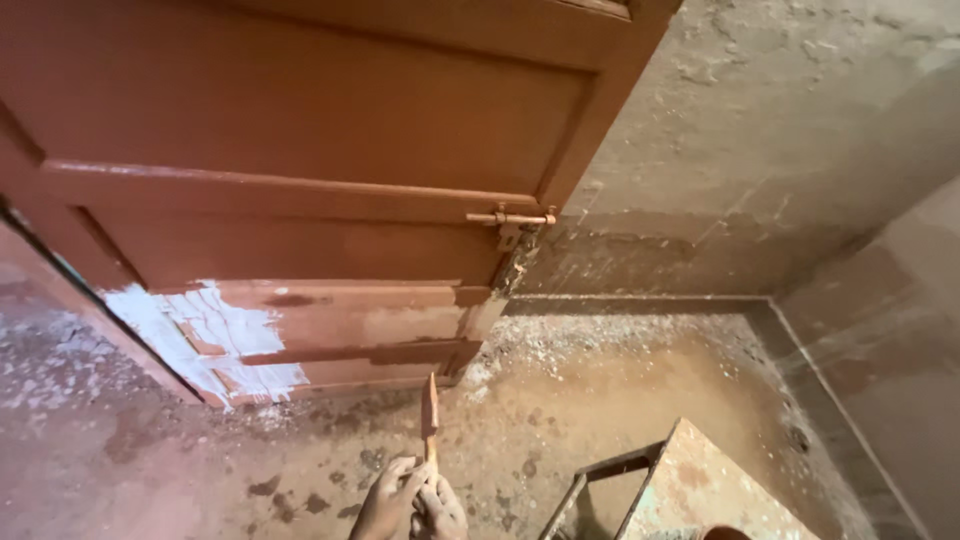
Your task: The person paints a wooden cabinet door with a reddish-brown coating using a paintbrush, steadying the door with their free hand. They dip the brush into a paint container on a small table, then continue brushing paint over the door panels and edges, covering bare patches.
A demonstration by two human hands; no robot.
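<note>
**Both hands on a brush before a half-primed door**

At the bottom edge of the view, the left hand [388, 500] and the right hand [440, 510] sit pressed close together, both closed around the lower handle of a narrow wooden-handled paintbrush [430, 415]. Each grip is pinching that handle, and the brush stands nearly upright, its tip pointing toward the reddish-brown panelled wooden door [300, 130]. The brush hangs just short of the door's bottom rail. A patch of white paint [210, 335] covers the door's lower left corner. A metal sliding bolt [512, 218] sits on the door's right edge. A paint-spattered stool [690, 485] stands to the right on the dusty concrete floor [600, 390].
</note>
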